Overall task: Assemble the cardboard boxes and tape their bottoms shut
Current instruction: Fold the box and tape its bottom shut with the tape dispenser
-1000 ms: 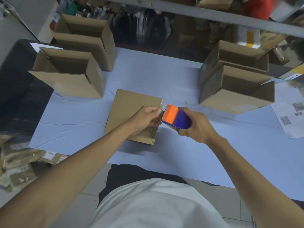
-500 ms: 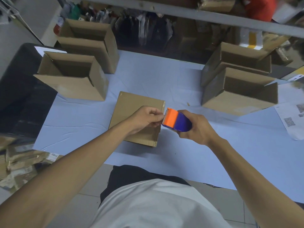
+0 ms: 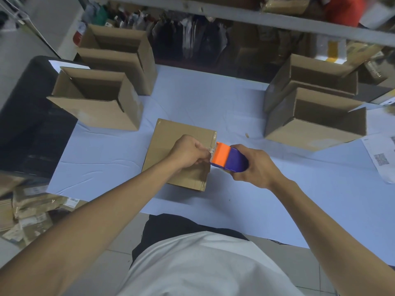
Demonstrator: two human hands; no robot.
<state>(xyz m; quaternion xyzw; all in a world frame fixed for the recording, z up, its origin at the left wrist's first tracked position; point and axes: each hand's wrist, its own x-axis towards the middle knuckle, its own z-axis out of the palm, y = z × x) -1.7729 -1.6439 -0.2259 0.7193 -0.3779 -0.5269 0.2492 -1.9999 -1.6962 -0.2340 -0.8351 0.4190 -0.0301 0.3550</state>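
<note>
The box (image 3: 171, 150) lay bottom-up at mid-table (image 3: 213, 107), its long axis running from near edge to far, tilted slightly right. The right hand (image 3: 256, 169) gripped the dispenser (image 3: 228, 158), orange end pointing left over the box's right edge. The left hand (image 3: 189, 151) pinched the tape end (image 3: 210, 151) at its teeth. Open boxes (image 3: 96, 99) stood left and right, clear of the work. Sheets (image 3: 382, 161) at right bore QR codes; their text was unreadable.

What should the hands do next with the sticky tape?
Probably pull the tape end out and stick it onto the box. The left hand pinches clear tape at the mouth of the tape dispenser, which the right hand grips just above that box.
</note>
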